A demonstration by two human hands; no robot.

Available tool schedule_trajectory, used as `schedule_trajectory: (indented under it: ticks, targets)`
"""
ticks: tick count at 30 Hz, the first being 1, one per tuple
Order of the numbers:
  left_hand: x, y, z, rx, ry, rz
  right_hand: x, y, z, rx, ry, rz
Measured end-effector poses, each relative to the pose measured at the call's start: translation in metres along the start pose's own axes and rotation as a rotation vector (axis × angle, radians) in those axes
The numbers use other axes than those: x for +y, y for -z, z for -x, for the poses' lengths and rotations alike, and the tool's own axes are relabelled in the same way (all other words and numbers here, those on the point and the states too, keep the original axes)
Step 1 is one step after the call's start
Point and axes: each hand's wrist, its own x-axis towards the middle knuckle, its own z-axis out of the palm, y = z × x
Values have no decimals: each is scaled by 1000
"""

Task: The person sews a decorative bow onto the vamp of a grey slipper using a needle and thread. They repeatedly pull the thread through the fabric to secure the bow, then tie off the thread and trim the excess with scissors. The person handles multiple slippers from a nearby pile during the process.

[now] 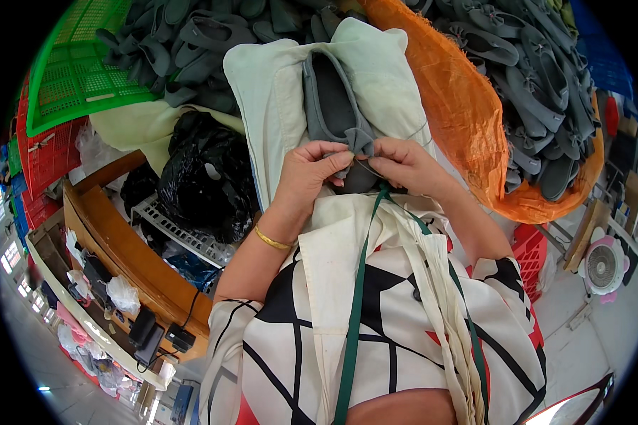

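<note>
A grey shoe (pixel 326 92) rests in my lap, its open top facing up and its toe pointing toward me. On its front sits a grey fabric bow (pixel 360 139). My left hand (pixel 313 168) pinches the near left edge of the bow between thumb and fingers. Close beside it, my right hand (pixel 407 167) is closed in a pinch at the bow's right side. Whatever sits between its fingertips is too small to make out. A thin dark thread (pixel 424 132) loops up near the right hand. My fingers partly cover the shoe's toe.
White cloth padding (pixel 383 71) lies under the shoe. Piles of grey shoes fill a green basket (pixel 71 78) at far left and an orange sack (pixel 468 106) at right. A black plastic bag (pixel 205 170) and wooden furniture (pixel 131 255) stand left; a fan (pixel 605 265) stands right.
</note>
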Motion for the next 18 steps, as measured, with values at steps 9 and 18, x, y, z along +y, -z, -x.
schedule_trajectory:
  ticks: [9,18]
  targets:
    - [2,4,-2,-32,42,-33,0,-13,-5,133,65,64]
    - [5,-3,0,-27,24,-93,-4,-15,-3,167,95,40]
